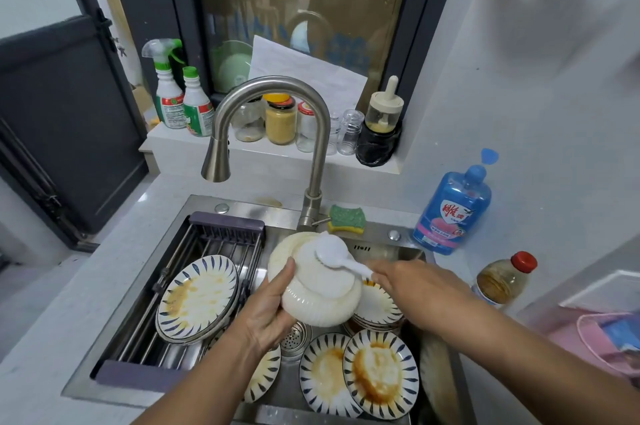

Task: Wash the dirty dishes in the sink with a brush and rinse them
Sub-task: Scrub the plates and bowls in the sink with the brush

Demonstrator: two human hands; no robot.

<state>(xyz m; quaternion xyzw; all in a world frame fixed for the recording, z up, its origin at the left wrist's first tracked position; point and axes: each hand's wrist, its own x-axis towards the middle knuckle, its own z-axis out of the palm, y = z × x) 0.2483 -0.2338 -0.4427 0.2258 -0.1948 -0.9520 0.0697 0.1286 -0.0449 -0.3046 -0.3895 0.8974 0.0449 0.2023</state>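
My left hand (pixel 268 312) grips a white ribbed bowl (pixel 320 305), turned bottom-up above the steel sink (pixel 239 208). My right hand (pixel 403 282) holds the handle of a white dish brush (pixel 334 253), whose head presses on the bowl's underside. A second white dish (pixel 282 251) shows behind the bowl. Dirty blue-patterned plates with brown stains lie around: a stack (pixel 197 298) on the drain rack, two (pixel 379 374) at the sink's front, another stack (pixel 379 305) under my right wrist.
The faucet (pixel 270 106) arches over the sink, with no water visible. A green-yellow sponge (pixel 346 218) and a blue detergent bottle (pixel 452 211) stand behind the sink. Jars and spray bottles (pixel 169 92) line the windowsill. A brown bottle (pixel 502 279) stands at right.
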